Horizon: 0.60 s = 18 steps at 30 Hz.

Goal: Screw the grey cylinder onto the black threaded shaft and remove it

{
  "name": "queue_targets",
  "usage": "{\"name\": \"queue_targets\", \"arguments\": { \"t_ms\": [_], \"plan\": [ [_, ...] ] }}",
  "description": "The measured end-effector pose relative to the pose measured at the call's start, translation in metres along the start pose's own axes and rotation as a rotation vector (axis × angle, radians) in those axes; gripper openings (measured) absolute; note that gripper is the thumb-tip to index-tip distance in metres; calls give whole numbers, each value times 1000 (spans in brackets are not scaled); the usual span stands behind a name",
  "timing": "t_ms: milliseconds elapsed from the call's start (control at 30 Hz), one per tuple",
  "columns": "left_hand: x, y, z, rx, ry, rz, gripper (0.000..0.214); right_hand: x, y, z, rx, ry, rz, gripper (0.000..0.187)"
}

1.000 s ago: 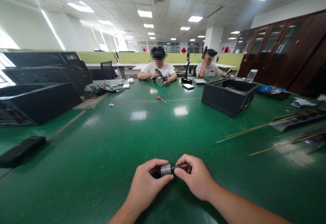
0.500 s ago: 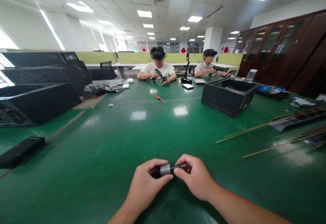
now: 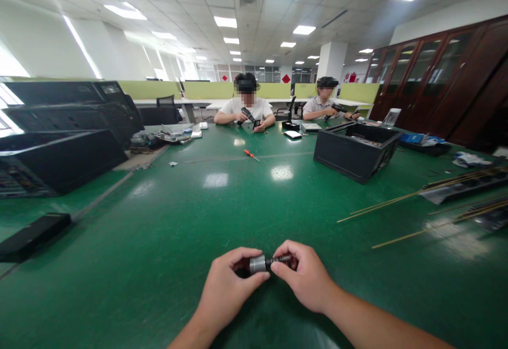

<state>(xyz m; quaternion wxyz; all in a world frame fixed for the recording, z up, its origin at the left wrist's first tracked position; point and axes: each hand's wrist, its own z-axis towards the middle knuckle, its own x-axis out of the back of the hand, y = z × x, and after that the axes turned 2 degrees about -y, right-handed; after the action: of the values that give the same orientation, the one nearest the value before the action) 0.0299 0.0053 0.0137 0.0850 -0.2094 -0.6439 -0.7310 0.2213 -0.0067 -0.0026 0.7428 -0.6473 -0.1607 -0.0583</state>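
Low in the head view, both hands meet over the green tabletop around one small metal part. My left hand (image 3: 228,283) pinches its silver cylinder (image 3: 257,264) between thumb and fingers. A dark ridged shaft (image 3: 273,260) sticks out of the cylinder to the right. My right hand (image 3: 307,275) closes thumb and fingers on this shaft, whose far end is hidden by the fingers. Cylinder and shaft lie in line, roughly level; whether they are one piece or two I cannot tell.
An orange screwdriver (image 3: 250,154) lies mid-table. Black computer cases stand at the right (image 3: 345,153) and left (image 3: 67,164). A black box (image 3: 35,237) lies near left, thin brass-coloured rods (image 3: 381,207) near right. Across the table, two people (image 3: 230,111) hold power drills.
Both hands and the metal part stay practically still. At the far right, the person's hand has shifted slightly.
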Motion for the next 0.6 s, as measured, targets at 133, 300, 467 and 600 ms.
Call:
{"name": "queue_targets", "arguments": {
  "t_ms": [133,300,467,600],
  "plan": [
    [0,1,0,2,0,-6,27,0,0,0,7,3,1,5],
    [1,1,-1,10,0,-3,27,0,0,0,0,1,9,4],
    [0,-3,-1,16,7,-7,28,0,2,1,-7,-3,9,5],
    [0,-4,0,5,13,-24,28,1,1,2,-10,-3,12,6]
  ]
}}
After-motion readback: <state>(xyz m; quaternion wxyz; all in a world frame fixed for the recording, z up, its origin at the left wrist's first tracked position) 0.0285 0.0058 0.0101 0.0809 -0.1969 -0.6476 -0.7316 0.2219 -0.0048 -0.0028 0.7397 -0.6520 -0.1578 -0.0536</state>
